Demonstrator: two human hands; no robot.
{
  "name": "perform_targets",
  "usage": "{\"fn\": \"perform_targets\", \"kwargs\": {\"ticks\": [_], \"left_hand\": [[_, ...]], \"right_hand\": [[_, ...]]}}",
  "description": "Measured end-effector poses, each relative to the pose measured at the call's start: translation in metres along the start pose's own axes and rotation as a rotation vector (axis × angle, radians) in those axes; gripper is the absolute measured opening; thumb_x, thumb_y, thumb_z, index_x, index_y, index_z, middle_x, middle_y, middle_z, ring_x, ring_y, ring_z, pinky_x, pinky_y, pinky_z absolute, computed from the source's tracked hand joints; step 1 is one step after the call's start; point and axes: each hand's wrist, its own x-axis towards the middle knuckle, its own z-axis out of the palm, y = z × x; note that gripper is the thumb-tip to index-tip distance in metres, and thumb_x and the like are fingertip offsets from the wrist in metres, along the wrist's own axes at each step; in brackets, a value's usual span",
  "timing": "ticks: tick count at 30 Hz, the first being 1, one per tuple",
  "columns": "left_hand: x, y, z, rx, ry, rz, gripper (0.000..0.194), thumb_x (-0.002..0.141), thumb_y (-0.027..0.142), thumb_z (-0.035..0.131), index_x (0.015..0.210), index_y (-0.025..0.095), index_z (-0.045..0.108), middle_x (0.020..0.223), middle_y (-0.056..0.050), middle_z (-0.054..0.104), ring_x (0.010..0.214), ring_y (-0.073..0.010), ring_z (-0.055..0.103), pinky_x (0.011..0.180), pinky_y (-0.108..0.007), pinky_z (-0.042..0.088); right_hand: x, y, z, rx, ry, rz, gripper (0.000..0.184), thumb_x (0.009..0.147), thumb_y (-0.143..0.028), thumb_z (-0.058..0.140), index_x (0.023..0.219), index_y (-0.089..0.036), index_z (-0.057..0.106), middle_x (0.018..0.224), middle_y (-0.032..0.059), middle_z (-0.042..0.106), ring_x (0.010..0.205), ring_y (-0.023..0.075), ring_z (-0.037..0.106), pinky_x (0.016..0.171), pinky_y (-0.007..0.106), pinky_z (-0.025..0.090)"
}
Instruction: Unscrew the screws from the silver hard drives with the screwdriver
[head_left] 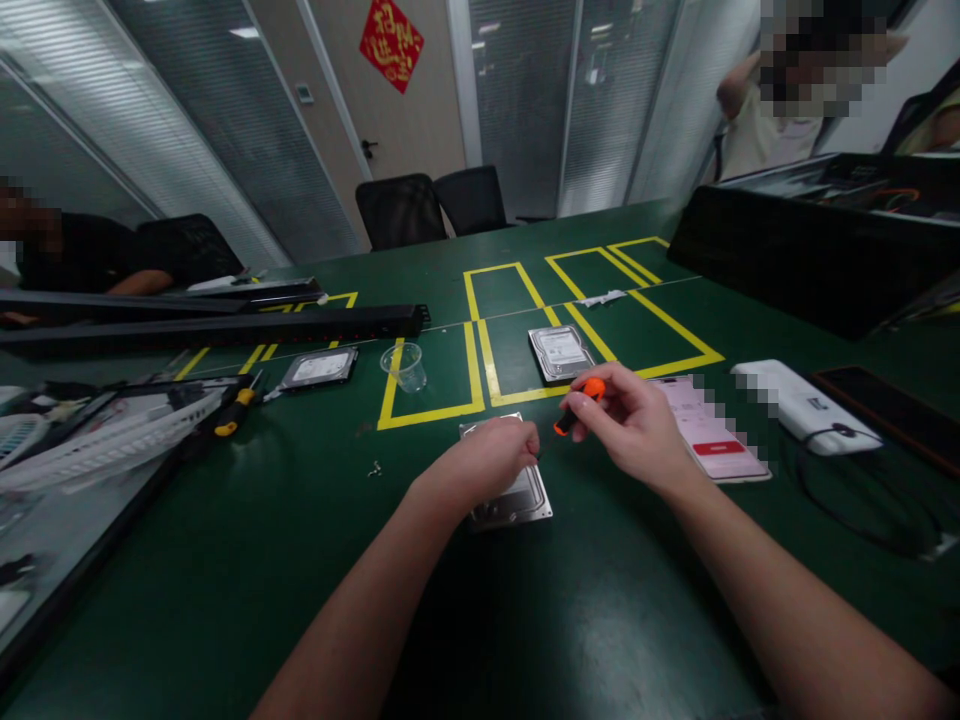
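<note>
Silver rectangular metal hard drive (pixel 531 497) flat on green table (pixel 225 560), long axis pointing away, directly beneath left hand (pixel 499 455) — nearer one; fingers curled, grip unclear. Right hand (pixel 634 420) pinches orange-and-black screwdriver-like tool (pixel 569 418) — just right of drive.

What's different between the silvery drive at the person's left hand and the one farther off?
Covering: the near drive is partly hidden by the left hand, while the far drive shows most of its top, including a pale label.
Place: the near drive lies outside the yellow tape lines; the far drive sits among them.
Shared: both are silvery and lie on the green table.
</note>
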Motion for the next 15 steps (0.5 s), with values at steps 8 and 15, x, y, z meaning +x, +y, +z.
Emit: {"fn": "perform_targets", "kwargs": {"ticks": [8,15], "left_hand": [[-0.0017,-0.0060,-0.0017,-0.013,-0.015,0.029,0.015,0.100,0.018,0.058,0.099,0.020,0.073,0.103,-0.004,0.076,0.095,-0.0214,0.068,0.078,-0.030,0.047],[-0.0038,-0.0062,-0.0028,0.001,0.003,0.040,0.020,0.101,0.018,0.053,0.099,0.021,0.072,0.103,-0.004,0.075,0.094,-0.0217,0.068,0.078,-0.030,0.047]], "right_hand": [[0.0002,0.0068,-0.0013,0.037,0.004,-0.016,0.024,0.094,-0.039,0.077,0.101,-0.020,0.064,0.085,0.0024,0.072,0.057,0.0134,0.071,0.055,0.025,0.057],[0.0004,0.0052,-0.0016,0.040,-0.003,-0.027,0.023,0.095,-0.039,0.076,0.100,-0.020,0.064,0.086,0.0026,0.072,0.057,0.0135,0.071,0.056,0.026,0.056]]}}
